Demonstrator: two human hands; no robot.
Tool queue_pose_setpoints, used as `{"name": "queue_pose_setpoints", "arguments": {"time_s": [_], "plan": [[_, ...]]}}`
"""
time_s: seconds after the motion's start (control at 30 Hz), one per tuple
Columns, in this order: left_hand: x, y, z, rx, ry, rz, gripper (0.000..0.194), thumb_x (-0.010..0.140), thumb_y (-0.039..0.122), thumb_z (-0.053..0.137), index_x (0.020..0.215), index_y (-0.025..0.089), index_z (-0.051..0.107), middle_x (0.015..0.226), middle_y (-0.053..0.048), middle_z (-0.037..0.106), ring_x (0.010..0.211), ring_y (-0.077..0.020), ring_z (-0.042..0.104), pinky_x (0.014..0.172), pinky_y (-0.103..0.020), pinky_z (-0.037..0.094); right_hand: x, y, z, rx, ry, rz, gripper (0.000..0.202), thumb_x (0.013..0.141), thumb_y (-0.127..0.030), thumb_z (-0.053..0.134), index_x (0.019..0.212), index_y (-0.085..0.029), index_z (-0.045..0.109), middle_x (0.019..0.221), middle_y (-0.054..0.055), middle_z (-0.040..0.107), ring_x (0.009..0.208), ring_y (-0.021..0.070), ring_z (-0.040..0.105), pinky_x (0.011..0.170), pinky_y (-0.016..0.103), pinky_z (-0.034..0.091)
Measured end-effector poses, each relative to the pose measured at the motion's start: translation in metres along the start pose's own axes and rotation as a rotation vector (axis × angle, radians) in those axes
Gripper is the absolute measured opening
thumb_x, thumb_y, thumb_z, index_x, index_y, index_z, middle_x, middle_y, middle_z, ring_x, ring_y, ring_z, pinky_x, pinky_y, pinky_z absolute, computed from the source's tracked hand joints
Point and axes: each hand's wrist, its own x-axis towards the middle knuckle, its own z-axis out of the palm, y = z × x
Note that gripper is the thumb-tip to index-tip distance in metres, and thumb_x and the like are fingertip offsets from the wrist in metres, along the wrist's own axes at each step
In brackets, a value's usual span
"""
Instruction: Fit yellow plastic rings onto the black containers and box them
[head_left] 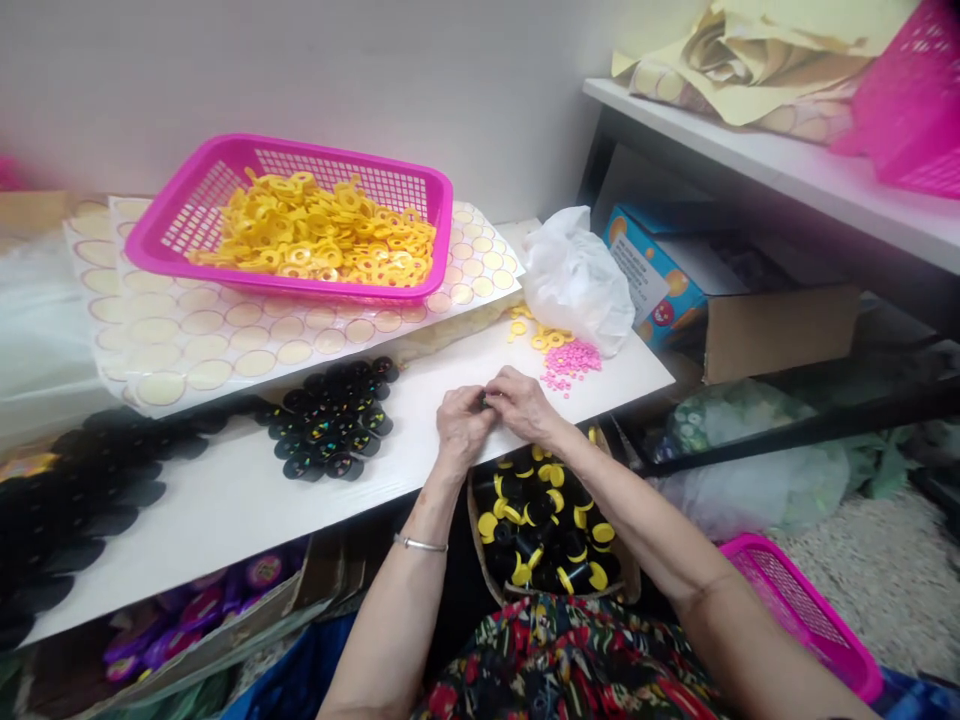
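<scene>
My left hand (463,425) and my right hand (523,403) meet above the front edge of the white table (420,440). Their fingers pinch together around a small dark piece, mostly hidden by the fingertips. Just past my right hand lie a heap of tiny pink pieces (571,360) and some yellow ring pieces (551,338). To the left of my left hand stands a cluster of black cups (326,425) with coloured bits in them. Below my wrists, a box (480,545) holds many black cylinders with yellow caps (536,510).
A pink basket (289,285) of yellow rings rests on sticker sheets (292,352) at the back. A white plastic bag (577,275) and an open cardboard box (780,330) are on the right, beneath a shelf (750,165). More black cups (97,480) line the left.
</scene>
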Motion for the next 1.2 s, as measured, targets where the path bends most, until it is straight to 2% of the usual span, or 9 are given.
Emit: {"name": "queue_pose_setpoints", "arguments": {"time_s": [0.1, 0.23, 0.43, 0.6, 0.7, 0.77, 0.83, 0.93, 1.2], "plan": [[0.0, 0.003, -0.001, -0.003, 0.001, -0.03, 0.022, 0.062, 0.029, 0.069, 0.082, 0.022, 0.068, 0.074, 0.0, 0.064, 0.077, -0.0177, 0.053, 0.071, -0.03, 0.044, -0.014, 0.017, -0.009, 0.128, 0.184, 0.037, 0.01, 0.079, -0.018, 0.051, 0.078, -0.016, 0.061, 0.075, 0.002, 0.051, 0.073, 0.0134, 0.053, 0.069, 0.024, 0.042], [0.0, 0.005, -0.001, -0.007, 0.01, -0.073, 0.025, 0.057, 0.027, 0.073, 0.081, 0.022, 0.068, 0.076, 0.0, 0.065, 0.078, -0.0183, 0.054, 0.072, -0.031, 0.044, -0.041, 0.048, -0.024, -0.012, 0.431, 0.225, 0.012, 0.079, -0.019, 0.048, 0.073, -0.019, 0.058, 0.074, 0.003, 0.053, 0.076, 0.0164, 0.052, 0.072, 0.028, 0.042], [-0.001, -0.003, 0.003, -0.048, 0.023, -0.105, 0.031, 0.056, 0.028, 0.073, 0.087, 0.022, 0.068, 0.08, -0.001, 0.065, 0.079, -0.0186, 0.056, 0.074, -0.033, 0.047, -0.067, 0.067, -0.029, -0.238, 0.396, 0.348, 0.01, 0.078, -0.025, 0.051, 0.074, -0.02, 0.059, 0.076, 0.003, 0.053, 0.072, 0.0172, 0.051, 0.066, 0.028, 0.039], [-0.001, -0.009, 0.004, -0.046, 0.034, -0.132, 0.042, 0.054, 0.031, 0.075, 0.094, 0.021, 0.067, 0.089, -0.003, 0.065, 0.084, -0.0206, 0.058, 0.079, -0.036, 0.047, -0.046, 0.06, -0.028, -0.315, 0.429, 0.307, 0.016, 0.083, -0.026, 0.047, 0.075, -0.019, 0.059, 0.078, 0.004, 0.054, 0.074, 0.0178, 0.05, 0.065, 0.027, 0.039], [0.0, -0.008, 0.003, 0.002, 0.015, -0.113, 0.04, 0.054, 0.031, 0.075, 0.092, 0.022, 0.067, 0.088, -0.002, 0.065, 0.084, -0.0205, 0.057, 0.078, -0.035, 0.047, -0.006, 0.057, -0.033, -0.44, 0.332, 0.201, 0.016, 0.083, -0.02, 0.045, 0.077, -0.018, 0.06, 0.085, 0.007, 0.057, 0.084, 0.0199, 0.051, 0.073, 0.029, 0.039], [0.001, -0.005, 0.001, 0.027, 0.002, -0.107, 0.039, 0.054, 0.03, 0.075, 0.092, 0.023, 0.067, 0.087, -0.002, 0.066, 0.084, -0.0201, 0.057, 0.078, -0.035, 0.047, 0.026, 0.054, -0.035, -0.552, 0.162, 0.136, 0.016, 0.081, -0.015, 0.046, 0.08, -0.017, 0.062, 0.09, 0.009, 0.059, 0.09, 0.0216, 0.05, 0.076, 0.031, 0.038], [0.001, -0.001, -0.001, 0.042, -0.012, -0.11, 0.038, 0.055, 0.029, 0.075, 0.091, 0.022, 0.067, 0.087, -0.002, 0.066, 0.085, -0.0199, 0.056, 0.078, -0.034, 0.046, 0.056, 0.053, -0.034, -0.654, -0.002, 0.14, 0.021, 0.079, -0.012, 0.045, 0.091, -0.016, 0.062, 0.097, 0.011, 0.06, 0.093, 0.0231, 0.05, 0.075, 0.032, 0.038], [0.001, 0.003, -0.004, 0.045, -0.035, -0.109, 0.035, 0.056, 0.028, 0.074, 0.09, 0.022, 0.067, 0.086, -0.001, 0.066, 0.086, -0.0199, 0.055, 0.079, -0.034, 0.045, 0.086, 0.055, -0.028, -0.706, -0.107, 0.189, 0.026, 0.08, -0.012, 0.043, 0.098, -0.013, 0.062, 0.099, 0.015, 0.06, 0.095, 0.0257, 0.051, 0.073, 0.034, 0.039], [0.001, 0.007, -0.005, 0.029, -0.04, -0.108, 0.033, 0.056, 0.026, 0.073, 0.088, 0.022, 0.067, 0.085, -0.001, 0.066, 0.086, -0.0201, 0.055, 0.078, -0.034, 0.045, 0.085, 0.059, -0.025, -0.654, -0.198, 0.016, 0.03, 0.078, -0.002, 0.037, 0.094, -0.001, 0.063, 0.095, 0.026, 0.062, 0.096, 0.0294, 0.054, 0.079, 0.04, 0.035]]}}
